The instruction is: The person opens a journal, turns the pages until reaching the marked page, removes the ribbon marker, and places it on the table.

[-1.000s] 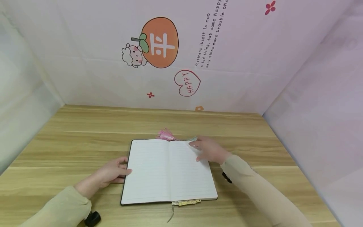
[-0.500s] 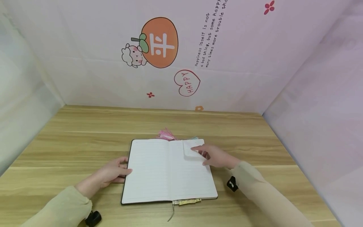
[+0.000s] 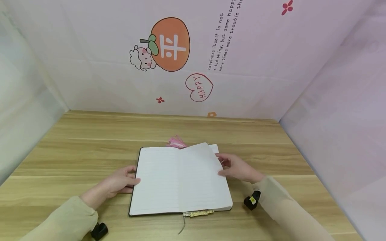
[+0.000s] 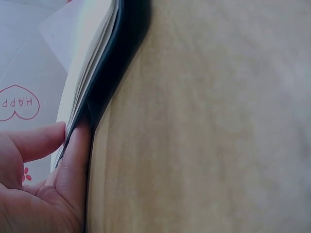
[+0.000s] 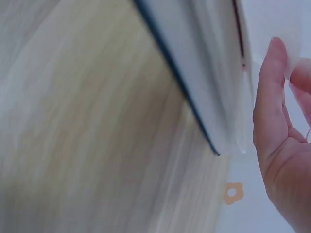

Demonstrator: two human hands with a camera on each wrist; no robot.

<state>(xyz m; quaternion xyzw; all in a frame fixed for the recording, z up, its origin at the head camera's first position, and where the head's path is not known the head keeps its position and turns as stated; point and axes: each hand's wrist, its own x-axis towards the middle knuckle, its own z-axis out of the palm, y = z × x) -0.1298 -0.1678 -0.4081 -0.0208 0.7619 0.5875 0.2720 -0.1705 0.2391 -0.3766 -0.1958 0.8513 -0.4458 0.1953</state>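
Note:
An open notebook with a dark cover and lined white pages [image 3: 156, 180] lies on the wooden table. At its left edge my left hand [image 3: 119, 182] grips the pages, thumb on top and fingers beneath. In the left wrist view, a finger [image 4: 75, 160] sits between the page stack and the dark cover. On the other side, my right hand [image 3: 236, 167] pinches the edge of a page [image 3: 199, 167], whose upper corner is raised and bent. The right wrist view shows this page between thumb and index finger [image 5: 273, 73], apart from the stack below.
A pink tassel [image 3: 176, 142] sticks out past the notebook's top edge. Below its bottom edge show a yellow speckled strip [image 3: 202, 213] and a thin ribbon [image 3: 182, 227]. The wooden table [image 3: 99, 144] meets a printed backdrop [image 3: 247, 90] behind and at both sides.
My right hand has moved from the notebook's top right corner down and rightward, first folding the page corner, now lifting the page's edge. The blue-green tassel is now hidden. My left hand stays put.

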